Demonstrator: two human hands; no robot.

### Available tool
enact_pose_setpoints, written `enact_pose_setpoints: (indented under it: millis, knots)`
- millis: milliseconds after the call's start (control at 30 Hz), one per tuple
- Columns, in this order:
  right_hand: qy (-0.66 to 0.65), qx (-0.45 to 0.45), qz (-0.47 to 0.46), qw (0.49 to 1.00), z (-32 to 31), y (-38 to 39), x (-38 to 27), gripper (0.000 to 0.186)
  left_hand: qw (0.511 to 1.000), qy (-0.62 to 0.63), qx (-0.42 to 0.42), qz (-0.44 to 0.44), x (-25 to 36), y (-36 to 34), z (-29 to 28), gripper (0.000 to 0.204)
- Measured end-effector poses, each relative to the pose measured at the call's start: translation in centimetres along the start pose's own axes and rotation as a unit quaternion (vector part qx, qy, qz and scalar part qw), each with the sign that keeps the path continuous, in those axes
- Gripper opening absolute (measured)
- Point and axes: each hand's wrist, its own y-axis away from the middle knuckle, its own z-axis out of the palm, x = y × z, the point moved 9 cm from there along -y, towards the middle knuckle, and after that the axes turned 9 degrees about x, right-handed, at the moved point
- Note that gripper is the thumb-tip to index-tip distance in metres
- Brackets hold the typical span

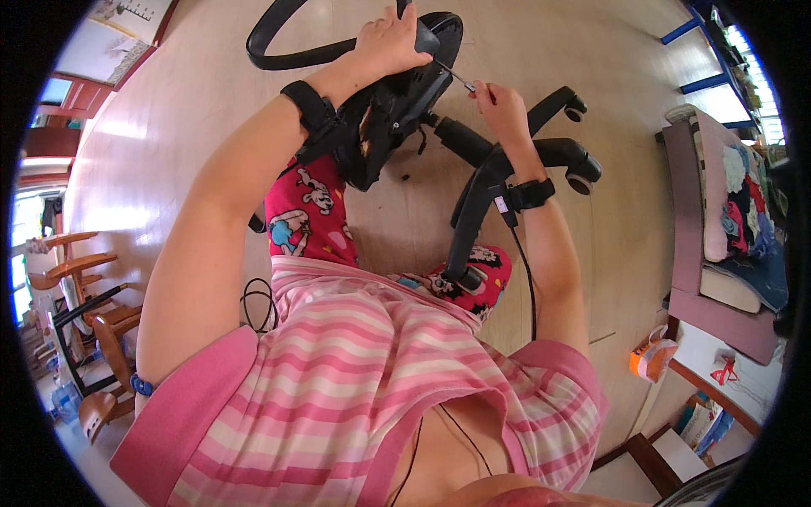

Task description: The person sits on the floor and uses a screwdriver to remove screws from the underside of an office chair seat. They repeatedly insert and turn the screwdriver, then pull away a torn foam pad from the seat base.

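Note:
A black office chair (397, 118) lies tipped on its side on the floor before me, its underside mechanism turned to the right. My left hand (390, 44) is closed round a black part at the base of the looped armrest (291, 61), at the chair's far end. In my right hand (502, 110) is a thin metal tool that looks like a screwdriver (460, 80). Its shaft slants up and left, and the tip meets the chair near my left hand. My right fingers hide its handle. Below, the wheeled five-star base (486, 190) sticks out to the right.
My legs in red patterned trousers (308, 211) lie close against the chair. A dark cable (525, 270) runs along my right forearm. A sofa with clothes (743, 203) stands at the right, above an orange-and-white bag (650, 359). Wooden chairs (106, 329) stand at the left.

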Motion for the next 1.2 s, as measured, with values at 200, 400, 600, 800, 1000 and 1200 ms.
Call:
enact_pose_setpoints:
  millis: [200,400,600,800,1000,1200]
  knots:
    - [0.004,0.086,-0.071,0.994,-0.2,0.7,-2.1,0.028,0.996,-0.07,0.039,0.047,-0.6,-1.1,1.2,0.085]
    - [-0.471,-0.146,0.29,0.82,4.0,0.8,1.2,0.031,0.995,-0.09,0.036,0.03,-1.0,-0.9,1.9,0.078]
    - [-0.313,-0.139,0.25,0.906,1.9,0.6,-0.2,0.026,0.992,-0.122,-0.013,-0.005,0.9,-0.3,1.2,0.087]
    - [-0.308,-0.134,0.283,0.899,-0.4,2.2,-1.5,0.027,0.937,-0.176,-0.052,0.297,7.7,0.9,1.2,0.053]
    - [-0.383,-0.095,0.33,0.858,-1.5,3.7,-2.2,0.039,0.88,0.041,-0.271,0.388,9.4,0.4,3.7,0.022]
    - [-0.302,0.152,0.294,0.894,-6.4,7.2,0.8,0.041,0.879,0.086,-0.265,0.387,9.4,0.5,4.2,0.019]
